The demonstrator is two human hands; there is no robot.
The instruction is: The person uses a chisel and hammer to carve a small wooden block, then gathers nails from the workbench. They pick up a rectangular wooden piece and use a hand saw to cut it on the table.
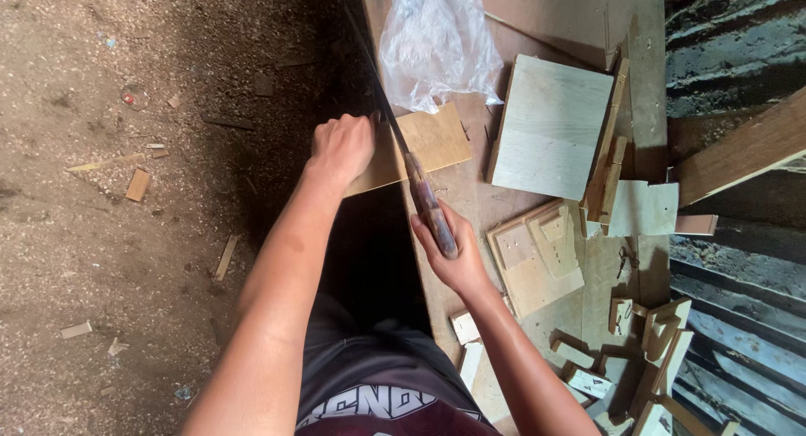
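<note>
At the edge of the table [470, 192], seen from the head camera, a small plywood board [432, 142] lies so that its left part hangs out over the dark gap beside the table. I think it is placed this way so the saw blade [378, 83] can pass down without cutting the table itself. The left hand [340, 146] presses on the overhanging end of the board, its fingers clenched around the edge, which keeps the board from moving. That arm is stretched forward, almost straight, with the wrist bent slightly inward.

The right hand [449, 251] is closed tightly around the saw handle [430, 205], with the knuckles up. The blade runs from the handle away from the person, crossing the board beside the left hand. The right elbow is bent and held near the body.

Further right lie a larger pale panel [550, 125], a clear plastic bag [432, 41] and many small wood offcuts [621, 352].
</note>
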